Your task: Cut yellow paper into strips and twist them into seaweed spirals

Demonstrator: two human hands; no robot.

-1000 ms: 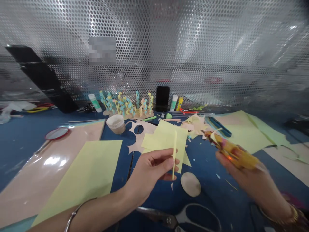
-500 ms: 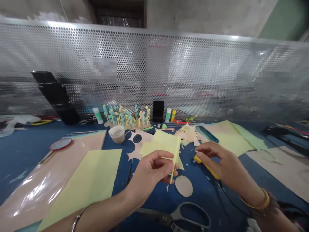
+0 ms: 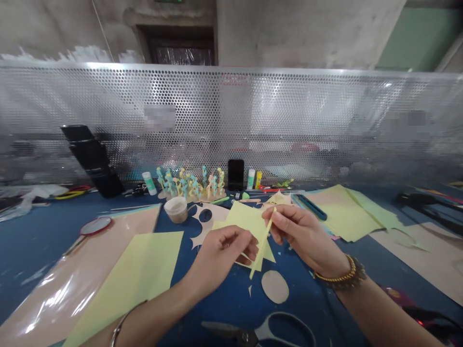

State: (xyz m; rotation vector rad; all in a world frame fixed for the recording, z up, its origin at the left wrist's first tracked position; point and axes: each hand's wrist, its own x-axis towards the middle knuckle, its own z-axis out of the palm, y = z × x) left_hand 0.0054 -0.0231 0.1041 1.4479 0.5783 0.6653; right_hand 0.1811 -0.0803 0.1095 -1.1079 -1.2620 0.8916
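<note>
A thin yellow paper roll [image 3: 262,246] slants over the middle of the blue table, its upper end pinched between the thumb and fingers of my right hand [image 3: 298,233]. Just left of the roll is my left hand [image 3: 226,253], its fingers curled and the thumb near the fingertips; whether they touch the roll or hold anything else is unclear. Yellow paper pieces [image 3: 246,214] lie behind my hands. Below them are a pale paper disc [image 3: 275,286] and scissors [image 3: 249,333].
A white tub [image 3: 176,210] stands left of centre, before small twisted paper figures [image 3: 191,185]. Yellow sheets [image 3: 144,270] lie on the left, with a round red-rimmed mirror [image 3: 96,225]. A phone [image 3: 236,174] and glue sticks [image 3: 251,179] stand at the back.
My right hand has left the yellow tool and moved left to take the paper roll's upper end. My left hand's grip on the roll has loosened or ended. The camera view has tilted up slightly.
</note>
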